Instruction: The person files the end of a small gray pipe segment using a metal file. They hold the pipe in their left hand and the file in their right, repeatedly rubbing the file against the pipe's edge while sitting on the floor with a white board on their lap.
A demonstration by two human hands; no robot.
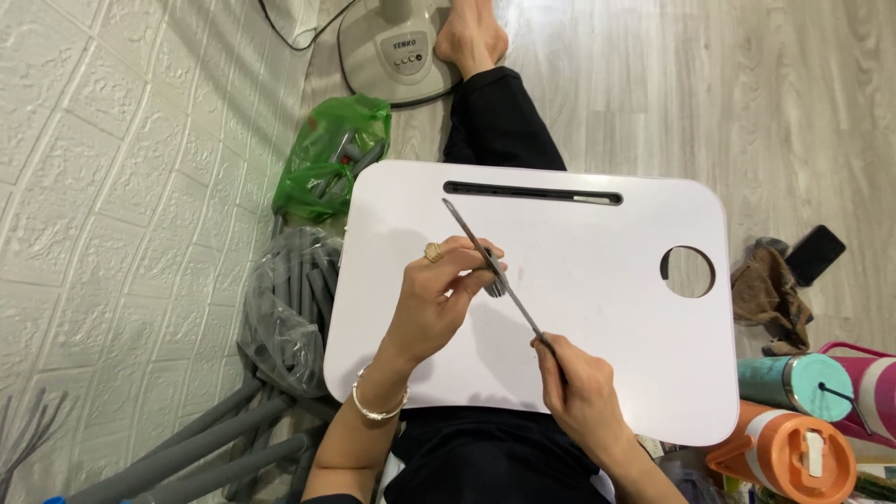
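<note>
A thin grey metal rod (467, 227) slants across a white lap table (616, 308), its far tip pointing toward the black slot (532, 192) near the table's back edge. My left hand (439, 299), with a gold ring and a bracelet, pinches the rod near its middle; a small dark part at the fingertips is too hidden to identify. My right hand (579, 387) grips the rod's near end over the table's front edge.
The table has a round hole (688, 272) at right. Left of it lie a green bag of parts (327, 159), a clear bag of grey tubes (285, 308) and loose grey tubes (187, 448). A fan base (392, 47) stands behind. Bottles (793, 420) crowd the right front.
</note>
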